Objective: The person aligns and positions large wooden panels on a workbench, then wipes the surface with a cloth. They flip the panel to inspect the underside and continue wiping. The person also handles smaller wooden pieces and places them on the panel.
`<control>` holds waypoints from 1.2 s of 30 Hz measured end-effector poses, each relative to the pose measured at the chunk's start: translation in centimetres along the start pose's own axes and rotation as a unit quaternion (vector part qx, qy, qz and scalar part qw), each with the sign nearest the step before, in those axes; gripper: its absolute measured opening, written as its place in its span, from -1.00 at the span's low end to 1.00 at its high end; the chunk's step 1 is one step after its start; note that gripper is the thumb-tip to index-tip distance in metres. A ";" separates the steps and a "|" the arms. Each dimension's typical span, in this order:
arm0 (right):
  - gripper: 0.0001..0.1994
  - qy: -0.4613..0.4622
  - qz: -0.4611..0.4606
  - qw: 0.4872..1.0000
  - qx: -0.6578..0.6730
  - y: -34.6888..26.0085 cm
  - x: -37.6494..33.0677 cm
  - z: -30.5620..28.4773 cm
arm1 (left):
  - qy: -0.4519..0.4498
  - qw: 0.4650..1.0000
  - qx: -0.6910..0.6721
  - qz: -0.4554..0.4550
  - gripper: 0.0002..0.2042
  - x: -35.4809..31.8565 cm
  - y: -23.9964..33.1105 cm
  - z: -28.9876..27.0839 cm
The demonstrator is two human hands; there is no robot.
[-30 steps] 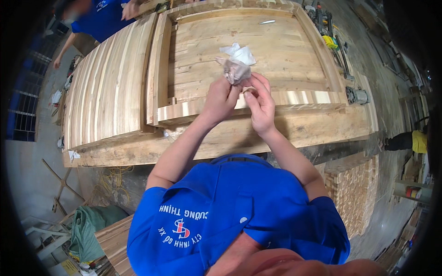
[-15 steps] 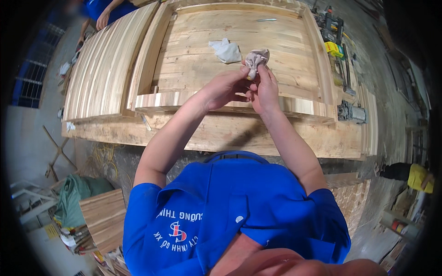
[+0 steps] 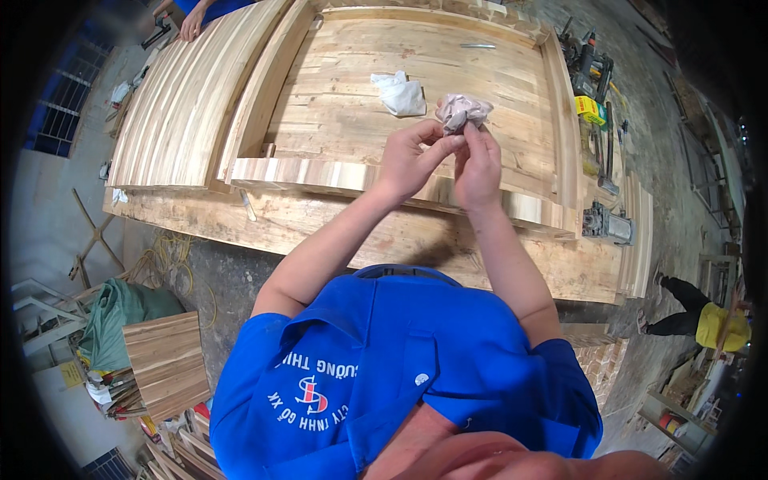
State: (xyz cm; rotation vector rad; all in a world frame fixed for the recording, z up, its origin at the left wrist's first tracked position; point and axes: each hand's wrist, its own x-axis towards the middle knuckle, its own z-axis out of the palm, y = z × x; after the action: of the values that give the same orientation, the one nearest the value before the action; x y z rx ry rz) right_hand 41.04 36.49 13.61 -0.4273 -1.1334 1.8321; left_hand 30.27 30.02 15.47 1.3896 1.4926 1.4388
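Both my hands meet over the near part of a shallow wooden frame with a panel floor [image 3: 344,76]. Between them is a crumpled greyish-pink cloth or paper wad [image 3: 464,110]. My left hand [image 3: 416,156] pinches its lower left side with thumb and fingers. My right hand [image 3: 478,168] grips it from below on the right, and its fingers partly hide the wad's underside. Just left of the wad, a crumpled white sheet [image 3: 400,94] lies on the panel. Farther back rests a thin pale metallic strip [image 3: 478,46].
A striped wooden panel [image 3: 188,104] stands to the left, with a co-worker's hand [image 3: 192,24] at its far edge. Right of the frame lie power tools [image 3: 588,68], a yellow-green box [image 3: 590,110] and a grey metal tool [image 3: 608,224]. A person in yellow [image 3: 720,326] is at far right.
The wad has moved slightly right and looks more bunched up, with my hands turned around it. My view has shifted a little. The co-worker's dark tool now shows at the upper left.
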 end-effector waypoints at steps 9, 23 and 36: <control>-0.73 -0.170 0.098 0.981 -0.003 -3.2 2.1 -0.4 | 0.008 0.995 -0.007 0.096 -0.91 0.1 1.9 -1.4; -0.53 -0.203 -0.021 0.979 -0.016 -3.8 3.0 0.8 | -0.014 0.968 0.047 0.248 -0.78 1.8 1.8 -1.6; -0.72 -0.037 0.066 0.993 0.088 -1.3 3.2 1.1 | -0.043 0.830 0.522 0.192 -0.78 3.5 4.9 -4.8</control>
State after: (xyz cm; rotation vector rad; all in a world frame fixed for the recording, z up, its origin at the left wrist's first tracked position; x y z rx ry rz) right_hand 39.29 38.86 15.76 -0.3422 -1.0028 2.0594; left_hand 26.16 31.22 21.83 2.4618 2.1426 0.6541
